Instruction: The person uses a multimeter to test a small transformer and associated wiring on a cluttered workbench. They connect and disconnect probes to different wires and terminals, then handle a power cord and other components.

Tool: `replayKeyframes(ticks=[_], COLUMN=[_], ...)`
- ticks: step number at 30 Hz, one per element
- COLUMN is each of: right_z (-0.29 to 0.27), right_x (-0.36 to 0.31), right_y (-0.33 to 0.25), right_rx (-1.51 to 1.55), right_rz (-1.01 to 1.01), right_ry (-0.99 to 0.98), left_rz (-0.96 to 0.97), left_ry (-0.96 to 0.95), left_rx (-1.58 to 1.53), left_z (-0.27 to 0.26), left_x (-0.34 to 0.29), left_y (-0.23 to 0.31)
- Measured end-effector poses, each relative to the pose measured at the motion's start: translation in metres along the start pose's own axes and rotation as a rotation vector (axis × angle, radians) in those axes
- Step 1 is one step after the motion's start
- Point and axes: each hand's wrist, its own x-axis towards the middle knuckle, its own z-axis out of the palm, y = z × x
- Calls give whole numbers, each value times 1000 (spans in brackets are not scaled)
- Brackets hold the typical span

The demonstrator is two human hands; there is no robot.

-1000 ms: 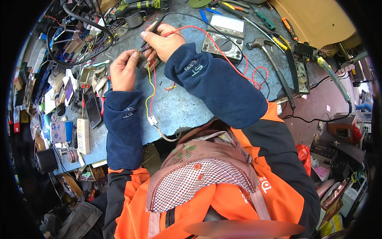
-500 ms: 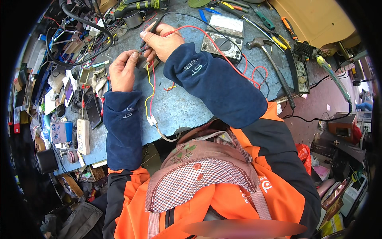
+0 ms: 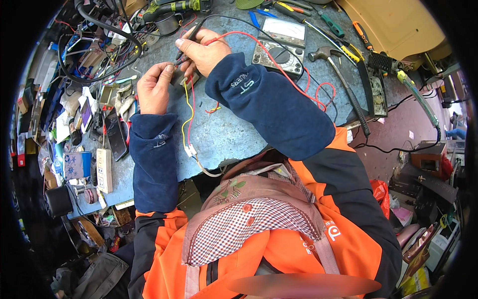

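My right hand (image 3: pixel 206 54) is closed around two test probes, the black probe (image 3: pixel 195 33) showing above the fingers and the red lead (image 3: pixel 219 37) leaving beside them. Their tips point down-left to my left hand (image 3: pixel 154 89), which pinches something small that I cannot make out. Below the fingers, a small block (image 3: pixel 190 79) is partly hidden; a yellow wire (image 3: pixel 191 112) and a red wire run from it to a white connector (image 3: pixel 190 151) near the bench edge. The probe leads loop right to an analog multimeter (image 3: pixel 281 50) with a dial and needle window.
A hammer (image 3: pixel 343 82), screwdrivers (image 3: pixel 331 25) and a soldering-iron-like green tool (image 3: pixel 416 94) lie right of the meter. Cables, a dark phone (image 3: pixel 116 137), a power strip (image 3: pixel 104 170) and mixed parts crowd the left. A power tool (image 3: pixel 174 9) lies at the back of the blue bench (image 3: pixel 224 134).
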Motion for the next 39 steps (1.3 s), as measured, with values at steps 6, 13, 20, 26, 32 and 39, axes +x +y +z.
replayKeyframes(ticks=[6,13,20,26,32,39], right_z=[-2,-12,-55,-86,-62,-59], right_x=[5,5,36,59,34,33], right_y=[7,-5,-8,2,-18,-13], right_rx=[2,-68,393,444,361,-195], right_rz=[-12,-92,-1,69,199,-39], right_ry=[-40,12,334,418,335,267], left_rz=[21,28,-82,-252,-274,-272], left_ry=[-1,-13,190,335,450,420], left_rx=[47,58,-264,-527,-385,-322], left_z=[-2,4,-2,-26,-29,-33], left_x=[-3,1,2,10,7,9], left_y=[2,7,2,-7,-3,-8])
